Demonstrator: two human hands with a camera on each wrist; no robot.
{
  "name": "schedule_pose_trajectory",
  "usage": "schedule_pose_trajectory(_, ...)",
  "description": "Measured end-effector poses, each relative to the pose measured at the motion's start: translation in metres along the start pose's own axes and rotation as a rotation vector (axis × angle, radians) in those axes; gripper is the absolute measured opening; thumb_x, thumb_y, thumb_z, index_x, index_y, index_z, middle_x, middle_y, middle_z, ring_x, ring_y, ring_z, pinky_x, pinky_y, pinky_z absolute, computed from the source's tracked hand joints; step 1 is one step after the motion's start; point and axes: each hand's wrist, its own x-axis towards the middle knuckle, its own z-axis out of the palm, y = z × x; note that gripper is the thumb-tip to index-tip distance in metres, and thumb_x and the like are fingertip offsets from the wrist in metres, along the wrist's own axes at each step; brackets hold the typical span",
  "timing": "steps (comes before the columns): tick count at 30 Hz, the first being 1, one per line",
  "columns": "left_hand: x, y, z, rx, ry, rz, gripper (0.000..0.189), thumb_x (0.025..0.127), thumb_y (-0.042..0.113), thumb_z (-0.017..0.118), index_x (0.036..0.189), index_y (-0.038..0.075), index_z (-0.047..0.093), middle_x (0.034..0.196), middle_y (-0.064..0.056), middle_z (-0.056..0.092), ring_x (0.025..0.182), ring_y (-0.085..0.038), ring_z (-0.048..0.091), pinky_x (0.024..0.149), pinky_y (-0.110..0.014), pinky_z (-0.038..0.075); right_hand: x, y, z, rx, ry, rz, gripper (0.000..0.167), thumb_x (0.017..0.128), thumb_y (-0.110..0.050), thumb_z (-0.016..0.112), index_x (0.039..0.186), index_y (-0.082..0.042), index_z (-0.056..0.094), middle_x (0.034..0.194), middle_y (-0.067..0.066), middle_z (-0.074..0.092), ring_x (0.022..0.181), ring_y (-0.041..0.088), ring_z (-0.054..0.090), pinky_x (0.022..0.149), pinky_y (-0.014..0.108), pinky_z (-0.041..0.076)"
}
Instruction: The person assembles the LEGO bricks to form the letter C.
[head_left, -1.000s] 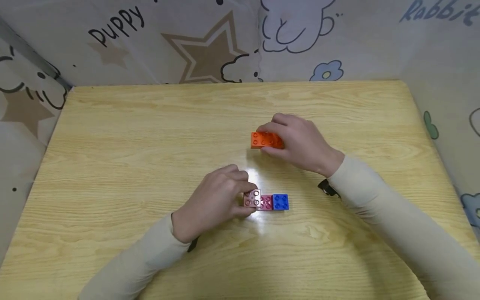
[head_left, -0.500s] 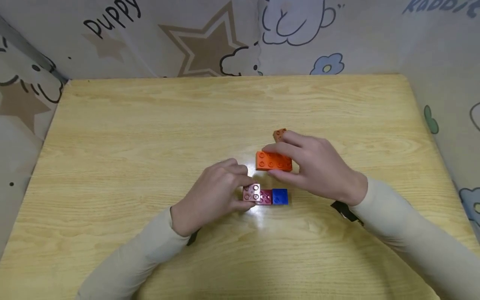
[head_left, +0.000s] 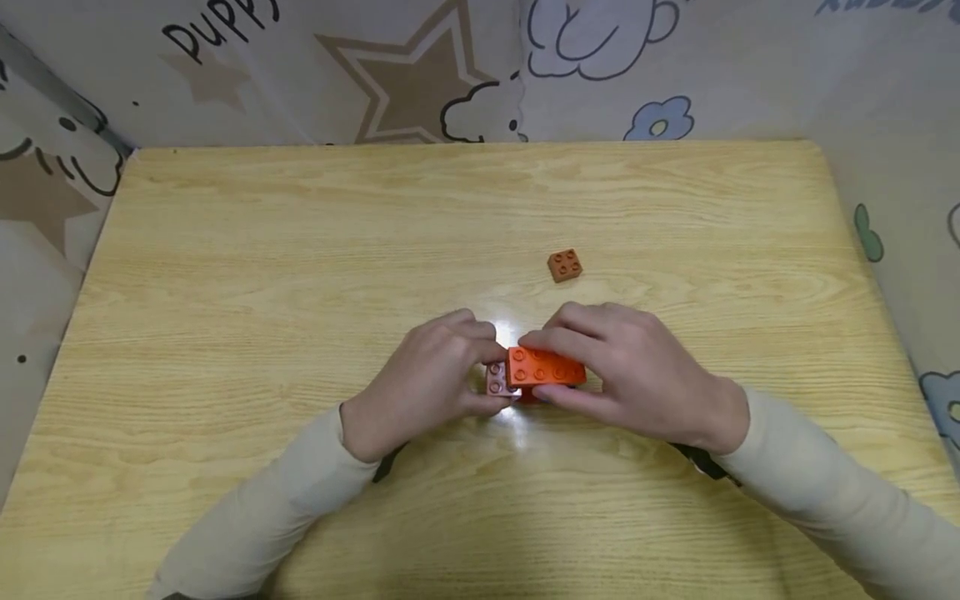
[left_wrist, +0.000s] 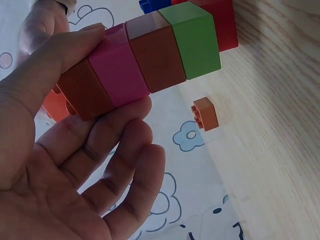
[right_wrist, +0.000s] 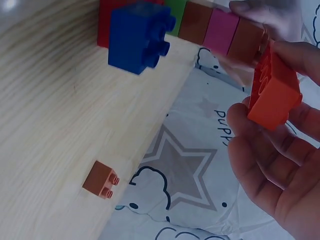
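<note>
While the left hand (head_left: 429, 387) pinches the top brown block (left_wrist: 87, 92) of a multicoloured stack (left_wrist: 150, 59) between thumb and fingers, the fingers of the right hand (head_left: 637, 375) are clamped on the long sides of an orange block (head_left: 542, 369), just right of the left fingertips. Both look like light, stiff, smooth plastic; flat, studless sides seem the surest hold. Below the right fingers, a blue block (right_wrist: 129, 40) sits by the stack's red base (left_wrist: 225, 25). Beyond them, a small brown block (head_left: 564, 266) lies on the desk (head_left: 300, 233).

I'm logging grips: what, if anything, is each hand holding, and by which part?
The left hand pinches the brick tower near its top; the right hand grips the orange brick by its long sides.
</note>
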Motion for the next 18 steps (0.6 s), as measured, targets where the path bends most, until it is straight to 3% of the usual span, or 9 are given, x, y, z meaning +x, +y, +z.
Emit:
schedule_pose_trajectory(10,0.0018,-0.0026,-0.0010,-0.070,-0.030,-0.039,0.035,0.076,0.021,0.102,0.101,0.006,0.083,0.083,0.006,0.066,0.077,-0.014,0.051,0.070,-0.028,0.048,-0.0018,-0.0029,0.0069,0.030,0.001,-0.019,0.031,0.106,-0.034,0.074,0.120,-0.007,0.077,0.103,-0.001,0.073,0.082,0.015,0.065,0.072,0.041,0.059)
schedule_pose_trajectory(18,0.0025,-0.0038,0.0002,-0.061,-0.034,-0.046,0.035,0.076,0.023,0.102,0.101,0.006,0.083,0.082,0.006,0.066,0.078,-0.014,0.052,0.071,-0.028,0.048,0.0013,-0.0038,0.0067,0.039,-0.016,-0.014,0.033,0.105,-0.035,0.074,0.119,-0.005,0.078,0.102,0.000,0.074,0.083,0.016,0.065,0.074,0.040,0.057)
